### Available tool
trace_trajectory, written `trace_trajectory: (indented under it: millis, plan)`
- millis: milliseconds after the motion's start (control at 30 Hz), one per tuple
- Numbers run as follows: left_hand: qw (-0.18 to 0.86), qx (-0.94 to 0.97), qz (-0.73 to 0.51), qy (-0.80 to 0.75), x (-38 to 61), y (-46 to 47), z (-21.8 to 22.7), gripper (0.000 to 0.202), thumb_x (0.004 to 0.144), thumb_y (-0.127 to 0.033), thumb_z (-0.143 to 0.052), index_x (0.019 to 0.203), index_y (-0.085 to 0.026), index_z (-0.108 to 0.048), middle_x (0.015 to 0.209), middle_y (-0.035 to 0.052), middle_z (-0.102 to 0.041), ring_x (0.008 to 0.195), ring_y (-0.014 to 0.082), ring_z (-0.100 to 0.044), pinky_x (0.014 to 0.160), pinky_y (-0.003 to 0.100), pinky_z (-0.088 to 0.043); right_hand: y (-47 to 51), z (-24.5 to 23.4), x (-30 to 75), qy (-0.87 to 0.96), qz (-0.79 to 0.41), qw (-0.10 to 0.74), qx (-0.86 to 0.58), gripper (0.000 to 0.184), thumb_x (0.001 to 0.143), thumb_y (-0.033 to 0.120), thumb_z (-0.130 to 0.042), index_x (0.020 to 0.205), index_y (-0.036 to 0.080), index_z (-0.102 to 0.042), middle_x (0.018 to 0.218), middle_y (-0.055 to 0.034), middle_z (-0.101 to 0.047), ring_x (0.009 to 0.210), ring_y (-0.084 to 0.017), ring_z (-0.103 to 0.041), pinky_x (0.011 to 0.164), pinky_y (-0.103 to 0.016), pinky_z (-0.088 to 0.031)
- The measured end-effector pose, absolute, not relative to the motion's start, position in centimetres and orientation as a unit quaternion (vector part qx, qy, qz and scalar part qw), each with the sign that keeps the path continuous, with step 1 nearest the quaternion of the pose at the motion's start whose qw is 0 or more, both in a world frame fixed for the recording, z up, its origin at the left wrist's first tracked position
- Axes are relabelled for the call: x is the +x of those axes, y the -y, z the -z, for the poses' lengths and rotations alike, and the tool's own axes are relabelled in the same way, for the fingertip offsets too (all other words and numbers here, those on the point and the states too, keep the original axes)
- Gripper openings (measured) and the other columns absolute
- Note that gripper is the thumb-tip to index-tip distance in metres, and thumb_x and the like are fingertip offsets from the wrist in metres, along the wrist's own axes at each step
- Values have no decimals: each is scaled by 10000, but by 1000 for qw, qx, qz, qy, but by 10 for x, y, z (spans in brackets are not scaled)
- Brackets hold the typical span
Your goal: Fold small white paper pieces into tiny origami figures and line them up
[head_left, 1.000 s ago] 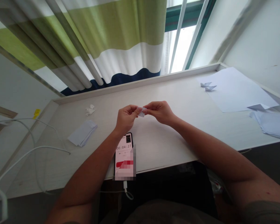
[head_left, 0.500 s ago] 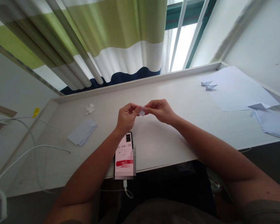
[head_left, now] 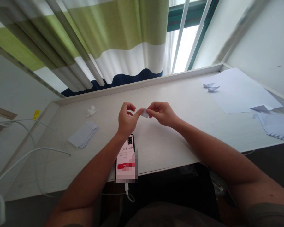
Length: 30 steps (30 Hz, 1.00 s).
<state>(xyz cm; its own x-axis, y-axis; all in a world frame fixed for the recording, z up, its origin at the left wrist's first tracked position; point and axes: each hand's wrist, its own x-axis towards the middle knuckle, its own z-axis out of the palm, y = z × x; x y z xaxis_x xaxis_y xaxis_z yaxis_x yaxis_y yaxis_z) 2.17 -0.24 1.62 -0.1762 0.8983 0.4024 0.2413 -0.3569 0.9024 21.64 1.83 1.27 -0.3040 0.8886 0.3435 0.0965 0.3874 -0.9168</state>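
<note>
A small piece of folded white paper (head_left: 145, 114) is held in the air above the middle of the desk. My right hand (head_left: 164, 113) pinches it between thumb and fingers from the right. My left hand (head_left: 127, 118) is on the other side, its thumb tip touching the paper's left edge. The visible left fingers are curled but stand apart from the thumb, with a gap between. Part of the paper is covered by the fingertips, so its exact folded shape is hard to make out.
A phone (head_left: 126, 157) showing a timer lies by my left forearm, a cable plugged in. Left are stacked paper slips (head_left: 83, 134) and crumpled white paper (head_left: 91, 111). Right are small folded paper shapes (head_left: 213, 89), a large sheet (head_left: 236, 94) and a paper pile (head_left: 278, 124).
My left fingers have lifted away from the paper and spread from the thumb, which stays against it. My right hand keeps its pinch. The paper has tilted slightly.
</note>
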Motion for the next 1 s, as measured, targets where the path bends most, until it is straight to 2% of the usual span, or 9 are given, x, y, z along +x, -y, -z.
trace_trajectory:
  millis: [33, 100, 267, 433, 533, 633, 767, 900, 1000]
  plan:
    - [259, 581, -582, -506, 22, 4, -18, 346, 781, -407, -962, 808, -207, -681, 842, 11, -711, 762, 145, -640, 694, 268, -509, -18, -12, 217, 706, -362, 476, -380, 449, 933, 614, -797, 789, 192, -743, 706, -42, -737, 630, -163, -637, 623, -326, -508]
    - [303, 595, -550, -502, 22, 6, -20, 335, 850, -476, -902, 807, -198, -723, 796, 25, -721, 736, 157, -650, 700, 288, -519, -17, -10, 218, 741, -232, 482, -406, 403, 1015, 548, -713, 814, 202, -754, 703, -39, -722, 611, -156, -591, 617, -328, -458]
    - [484, 575, -506, -424, 28, 6, -18, 491, 918, -670, -774, 951, -182, -807, 972, 92, -814, 933, 222, -770, 860, 365, -625, -19, -6, 220, 851, -28, 390, -351, 331, 1124, 395, -534, 1009, 237, -801, 827, -55, -752, 692, -175, -593, 631, -329, -417]
    - [533, 526, -521, -411, 21, -1, -13, 440, 811, -589, -913, 926, -173, -826, 877, 64, -810, 808, 169, -753, 838, 335, -641, -22, -8, 224, 895, 66, 334, -287, 224, 1116, 318, -601, 1216, 257, -791, 1116, -117, -758, 1007, -271, -632, 870, -417, -520]
    - [553, 517, -503, -417, 14, -4, -15, 400, 788, -528, -946, 930, -171, -835, 870, 63, -810, 793, 160, -752, 792, 307, -633, -26, -9, 230, 898, 74, 335, -275, 301, 1068, 315, -695, 1363, 305, -751, 1352, -135, -692, 1234, -331, -583, 1053, -513, -509]
    - [578, 520, -471, -416, 9, -5, -18, 364, 790, -485, -948, 939, -175, -830, 945, 74, -823, 864, 176, -775, 782, 296, -630, -31, -10, 236, 906, 41, 327, -264, 390, 1049, 232, -712, 1420, 353, -727, 1443, -112, -657, 1334, -342, -546, 1097, -551, -514]
    - [592, 534, -452, -401, 8, -4, -19, 352, 805, -461, -943, 970, -176, -817, 1011, 82, -831, 944, 201, -793, 831, 329, -648, -35, -10, 240, 909, 1, 337, -245, 295, 1065, 234, -693, 1315, 353, -793, 1425, -99, -676, 1349, -335, -553, 1058, -547, -558]
    - [589, 529, -457, -405, 9, -3, -16, 418, 785, -484, -965, 999, -162, -805, 949, 98, -843, 883, 222, -820, 859, 385, -669, -36, -10, 240, 906, -37, 349, -236, 194, 1093, 286, -661, 1170, 315, -838, 1388, -103, -688, 1354, -324, -568, 1060, -537, -560]
    - [577, 547, -452, -404, 11, -1, -15, 461, 790, -505, -962, 1046, -155, -807, 943, 113, -850, 853, 241, -832, 858, 418, -676, -36, -8, 239, 900, -90, 363, -222, 195, 1112, 315, -631, 1123, 274, -821, 1295, -108, -719, 1254, -291, -627, 1036, -502, -567]
